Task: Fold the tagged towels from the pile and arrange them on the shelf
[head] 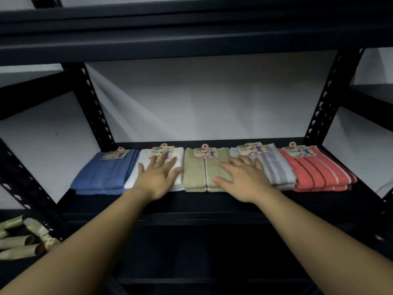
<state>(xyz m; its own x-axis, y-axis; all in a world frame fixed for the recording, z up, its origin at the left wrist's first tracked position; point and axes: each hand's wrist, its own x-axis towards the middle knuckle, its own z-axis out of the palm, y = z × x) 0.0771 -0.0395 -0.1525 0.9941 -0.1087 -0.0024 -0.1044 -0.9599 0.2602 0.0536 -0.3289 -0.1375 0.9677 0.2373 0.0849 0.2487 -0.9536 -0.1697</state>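
Resting flat on the folded towels, both hands have their fingers spread and straight, gripping nothing. The left hand (157,175) lies on the white towel (146,167), fingertips up near its paper tag (162,151). The right hand (241,177) straddles the beige towel (198,173) and the grey striped towel (276,167) beside it. All five sit side by side in one row on the dark metal shelf (212,206), with the blue towel (104,174) at the left end and the coral striped towel (319,170) at the right. Tag print is too blurry to read. Some cardboard tubes (19,241) are cut off at the bottom left, and the white towel's front edge is hidden under the wrist.
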